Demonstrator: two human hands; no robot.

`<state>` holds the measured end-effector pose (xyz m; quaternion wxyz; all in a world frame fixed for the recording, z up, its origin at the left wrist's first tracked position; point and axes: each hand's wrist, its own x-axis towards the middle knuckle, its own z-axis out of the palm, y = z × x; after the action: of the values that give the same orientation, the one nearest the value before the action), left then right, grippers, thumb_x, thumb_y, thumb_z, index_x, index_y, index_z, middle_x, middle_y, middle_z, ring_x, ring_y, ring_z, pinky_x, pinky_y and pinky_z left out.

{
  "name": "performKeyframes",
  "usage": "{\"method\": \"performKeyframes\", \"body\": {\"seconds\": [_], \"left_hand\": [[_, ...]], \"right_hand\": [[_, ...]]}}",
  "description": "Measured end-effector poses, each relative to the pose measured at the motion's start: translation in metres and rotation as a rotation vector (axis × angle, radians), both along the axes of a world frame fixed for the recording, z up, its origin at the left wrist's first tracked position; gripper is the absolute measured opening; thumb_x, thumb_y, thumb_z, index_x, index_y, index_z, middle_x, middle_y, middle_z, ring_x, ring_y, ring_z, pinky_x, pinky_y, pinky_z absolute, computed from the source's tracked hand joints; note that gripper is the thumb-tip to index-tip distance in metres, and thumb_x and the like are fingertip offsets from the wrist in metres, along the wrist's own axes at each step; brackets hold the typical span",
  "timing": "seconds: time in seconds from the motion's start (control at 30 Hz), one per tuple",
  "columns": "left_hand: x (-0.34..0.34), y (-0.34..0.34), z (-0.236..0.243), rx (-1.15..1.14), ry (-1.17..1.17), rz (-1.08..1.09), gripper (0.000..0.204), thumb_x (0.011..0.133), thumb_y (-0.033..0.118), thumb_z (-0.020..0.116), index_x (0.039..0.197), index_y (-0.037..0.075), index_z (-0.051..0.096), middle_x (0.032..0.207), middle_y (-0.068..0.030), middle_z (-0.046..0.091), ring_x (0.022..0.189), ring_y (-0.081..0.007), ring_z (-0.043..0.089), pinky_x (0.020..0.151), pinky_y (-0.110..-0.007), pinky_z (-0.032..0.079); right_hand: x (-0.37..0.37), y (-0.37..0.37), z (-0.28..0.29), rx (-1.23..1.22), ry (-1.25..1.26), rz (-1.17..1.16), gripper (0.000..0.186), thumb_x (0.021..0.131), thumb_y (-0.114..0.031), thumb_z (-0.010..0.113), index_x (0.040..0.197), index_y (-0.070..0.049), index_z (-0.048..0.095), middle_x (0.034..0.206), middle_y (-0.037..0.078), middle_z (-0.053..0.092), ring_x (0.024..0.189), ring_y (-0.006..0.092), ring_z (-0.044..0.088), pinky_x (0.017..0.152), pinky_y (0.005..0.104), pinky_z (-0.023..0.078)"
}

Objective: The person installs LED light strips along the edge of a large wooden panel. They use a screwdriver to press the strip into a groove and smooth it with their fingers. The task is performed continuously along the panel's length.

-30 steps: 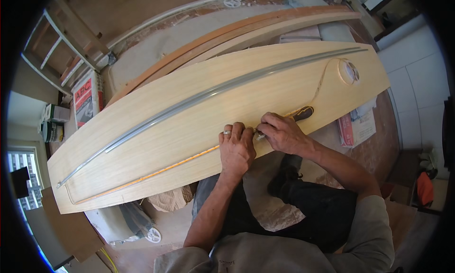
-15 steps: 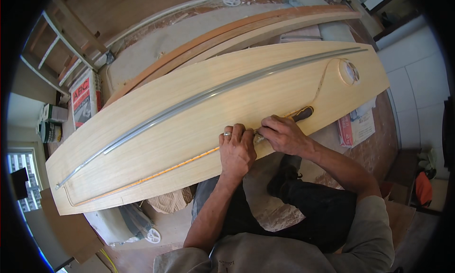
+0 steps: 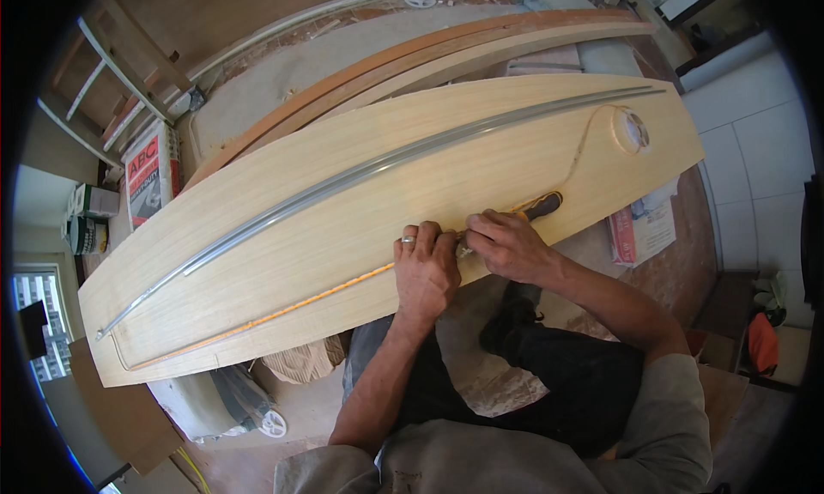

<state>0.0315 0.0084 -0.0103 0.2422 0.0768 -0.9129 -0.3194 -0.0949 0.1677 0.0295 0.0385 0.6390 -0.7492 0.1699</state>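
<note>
A long thin rod with orange striped wrapping [image 3: 322, 290] lies along the near side of a pale wooden board [image 3: 369, 211]. Its left end bends, and at its right end is a dark handle [image 3: 543, 206]. My left hand [image 3: 427, 271], a ring on one finger, is closed over the rod with fingertips bunched. Right beside it, my right hand [image 3: 506, 245] pinches at the rod near the handle. A shiny bit shows between the hands, too small to name. From the handle a thin strand runs to a pale roll [image 3: 631, 131] at the board's far right.
Long grey metal strips [image 3: 378, 164] lie along the board's middle. Behind the board are long timber pieces [image 3: 412, 65]. Printed bags stand at the left [image 3: 152, 175] and under the right edge [image 3: 639, 232]. A ladder-like frame [image 3: 120, 73] leans at the far left.
The view has shifted very slightly, moving the board and hands a little left in the picture. Both hands keep nearly the same grip and place on the rod.
</note>
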Motion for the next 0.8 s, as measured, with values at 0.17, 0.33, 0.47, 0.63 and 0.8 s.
{"method": "performKeyframes", "body": {"seconds": [0.17, 0.33, 0.47, 0.63, 0.8], "left_hand": [[0.000, 0.000, 0.005, 0.045, -0.003, 0.014, 0.015, 0.088, 0.007, 0.073, 0.102, 0.012, 0.076, 0.100, -0.0073, 0.063, 0.093, -0.0335, 0.062, 0.078, -0.048, 0.046], [-0.001, -0.002, 0.010, 0.007, -0.059, -0.005, 0.015, 0.089, 0.011, 0.074, 0.103, 0.014, 0.077, 0.100, -0.0058, 0.063, 0.094, -0.0322, 0.062, 0.077, -0.048, 0.045], [-0.002, 0.000, 0.010, -0.029, -0.066, 0.000, 0.015, 0.088, 0.012, 0.069, 0.101, 0.015, 0.075, 0.100, -0.0061, 0.062, 0.096, -0.0307, 0.061, 0.079, -0.047, 0.044], [-0.001, 0.000, 0.010, -0.038, -0.083, 0.001, 0.014, 0.087, 0.012, 0.067, 0.100, 0.015, 0.073, 0.101, -0.0064, 0.061, 0.097, -0.0303, 0.061, 0.080, -0.046, 0.044], [-0.001, 0.000, 0.008, -0.023, -0.066, -0.005, 0.015, 0.087, 0.012, 0.068, 0.100, 0.015, 0.074, 0.102, -0.0068, 0.061, 0.098, -0.0306, 0.061, 0.080, -0.047, 0.044]], "right_hand": [[-0.008, 0.000, 0.002, -0.027, -0.123, -0.003, 0.017, 0.083, -0.006, 0.072, 0.099, -0.003, 0.070, 0.102, 0.010, 0.061, 0.091, 0.0284, 0.066, 0.076, 0.0401, 0.059], [-0.007, 0.003, 0.032, 0.027, -0.354, -0.024, 0.022, 0.093, -0.013, 0.076, 0.109, 0.003, 0.075, 0.103, 0.012, 0.062, 0.094, 0.0320, 0.066, 0.079, 0.0411, 0.057], [-0.013, 0.008, 0.034, 0.103, -0.327, -0.153, 0.024, 0.094, -0.020, 0.076, 0.109, -0.002, 0.077, 0.096, 0.009, 0.061, 0.091, 0.0312, 0.066, 0.078, 0.0443, 0.056], [-0.019, 0.010, 0.034, 0.189, -0.249, -0.239, 0.016, 0.093, -0.020, 0.078, 0.096, -0.006, 0.071, 0.096, 0.009, 0.061, 0.090, 0.0308, 0.067, 0.077, 0.0453, 0.056], [-0.021, 0.006, 0.025, 0.137, -0.172, -0.160, 0.019, 0.092, -0.019, 0.079, 0.092, -0.004, 0.066, 0.096, 0.011, 0.060, 0.094, 0.0320, 0.066, 0.077, 0.0465, 0.056]]}}
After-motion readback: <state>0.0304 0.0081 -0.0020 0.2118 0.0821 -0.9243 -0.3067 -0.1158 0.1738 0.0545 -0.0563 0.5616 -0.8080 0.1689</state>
